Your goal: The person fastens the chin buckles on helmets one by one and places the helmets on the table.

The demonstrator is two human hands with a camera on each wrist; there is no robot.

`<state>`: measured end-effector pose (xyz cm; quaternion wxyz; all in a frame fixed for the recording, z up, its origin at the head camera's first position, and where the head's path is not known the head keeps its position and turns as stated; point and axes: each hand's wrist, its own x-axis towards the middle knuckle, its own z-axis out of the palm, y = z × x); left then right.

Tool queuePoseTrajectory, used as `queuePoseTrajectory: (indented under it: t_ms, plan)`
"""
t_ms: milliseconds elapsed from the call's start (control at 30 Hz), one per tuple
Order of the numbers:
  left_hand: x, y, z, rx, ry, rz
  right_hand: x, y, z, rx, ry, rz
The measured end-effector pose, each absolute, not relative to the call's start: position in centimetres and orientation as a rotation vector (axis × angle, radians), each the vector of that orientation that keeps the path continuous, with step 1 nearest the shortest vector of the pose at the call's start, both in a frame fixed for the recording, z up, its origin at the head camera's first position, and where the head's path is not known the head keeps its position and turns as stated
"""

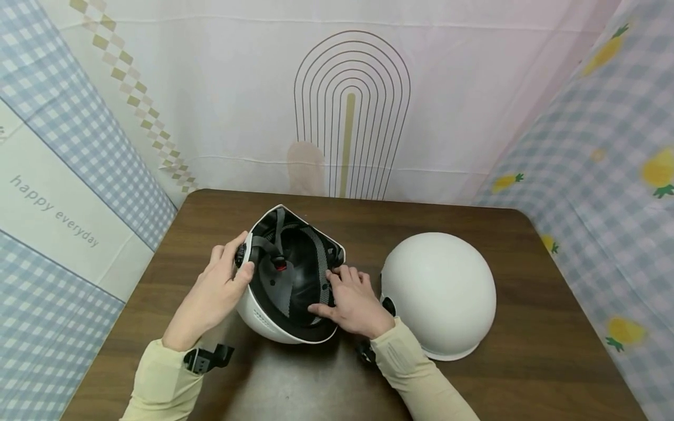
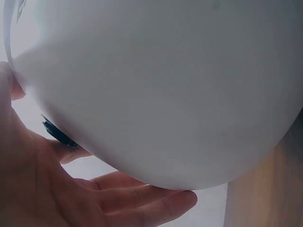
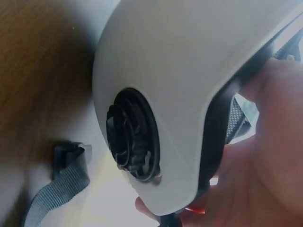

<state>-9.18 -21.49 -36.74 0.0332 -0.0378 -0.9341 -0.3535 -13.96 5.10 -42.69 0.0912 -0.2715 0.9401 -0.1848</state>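
A white helmet (image 1: 265, 324) lies tipped on the table, its opening with black padded lining (image 1: 302, 269) turned up toward me. Inside it show grey straps (image 1: 279, 225) and a red buckle part (image 1: 281, 266). My left hand (image 1: 213, 295) grips the left rim, thumb at the edge; in the left wrist view its fingers (image 2: 142, 203) lie along the outer shell. At the opposite rim my right hand (image 1: 360, 301) holds the edge, thumb reaching inside. A round black side fitting (image 3: 135, 135) shows on the shell in the right wrist view.
A second white helmet (image 1: 439, 292) rests dome up on the wooden table (image 1: 532, 327), just right of my right hand. A grey strap (image 3: 61, 189) lies on the tabletop in the right wrist view. Behind the table hangs a printed white cloth (image 1: 237, 99).
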Motion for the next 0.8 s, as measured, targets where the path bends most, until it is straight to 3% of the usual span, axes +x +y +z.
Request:
queuePoseTrajectory:
  t_ms: [533,800]
  plan:
    - [-9.0,-23.6,-38.9,-0.268,-2.759,-1.399,-14.3,5.9,-41.5,-0.801,2.894,-0.535]
    - [-9.0,-24.4,-40.4,-0.371,-2.626,-1.812,-14.2,6.1,-40.8,-0.813,2.960,-0.516]
